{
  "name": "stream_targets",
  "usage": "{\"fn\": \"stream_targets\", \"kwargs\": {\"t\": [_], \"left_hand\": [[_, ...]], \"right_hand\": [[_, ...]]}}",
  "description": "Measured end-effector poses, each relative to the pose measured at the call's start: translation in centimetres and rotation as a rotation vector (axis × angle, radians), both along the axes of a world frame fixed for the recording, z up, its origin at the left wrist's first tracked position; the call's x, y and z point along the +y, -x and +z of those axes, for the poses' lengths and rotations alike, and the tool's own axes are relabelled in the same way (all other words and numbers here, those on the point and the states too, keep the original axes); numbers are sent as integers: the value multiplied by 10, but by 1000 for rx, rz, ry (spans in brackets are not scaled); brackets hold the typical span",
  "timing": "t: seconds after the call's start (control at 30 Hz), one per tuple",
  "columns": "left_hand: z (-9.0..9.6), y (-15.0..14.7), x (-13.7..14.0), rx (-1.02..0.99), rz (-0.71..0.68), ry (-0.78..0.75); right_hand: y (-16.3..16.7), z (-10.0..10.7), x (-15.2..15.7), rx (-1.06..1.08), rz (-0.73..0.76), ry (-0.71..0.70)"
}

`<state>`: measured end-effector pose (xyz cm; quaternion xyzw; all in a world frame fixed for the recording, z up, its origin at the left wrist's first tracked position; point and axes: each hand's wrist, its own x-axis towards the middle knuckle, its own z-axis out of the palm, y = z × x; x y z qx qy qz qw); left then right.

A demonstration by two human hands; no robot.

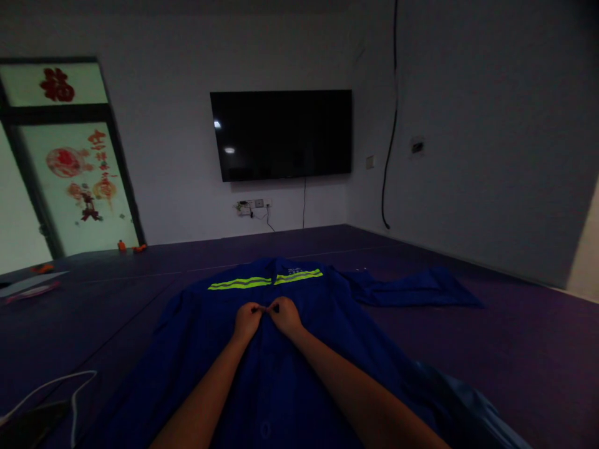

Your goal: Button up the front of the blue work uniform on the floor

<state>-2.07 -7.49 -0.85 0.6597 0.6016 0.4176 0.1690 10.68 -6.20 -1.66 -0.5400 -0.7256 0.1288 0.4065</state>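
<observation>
A blue work jacket with yellow-green reflective strips across the chest lies spread out, front side up, its collar end away from me. My left hand pinches the front opening just below the strips. Close beside it, my right hand is also closed in a pinch on the same front edge, the fingertips of both hands nearly meeting. Whether a button is between the fingers is too small and dark to tell. One sleeve stretches out to the right.
The jacket lies on a dark purple floor surface. At lower left are a white cable and a dark object. Light-blue cloth lies at lower right. Small orange items sit by the door; a television hangs on the wall.
</observation>
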Motion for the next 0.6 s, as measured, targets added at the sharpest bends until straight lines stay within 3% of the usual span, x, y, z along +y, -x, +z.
{"fn": "stream_targets", "kwargs": {"t": [0.3,0.6], "left_hand": [[-2,1,0,-30,-16,-15],[1,-2,1,-41,7,-15]], "right_hand": [[-5,2,1,-162,-39,14],[-5,6,-4,-176,-41,31]]}}
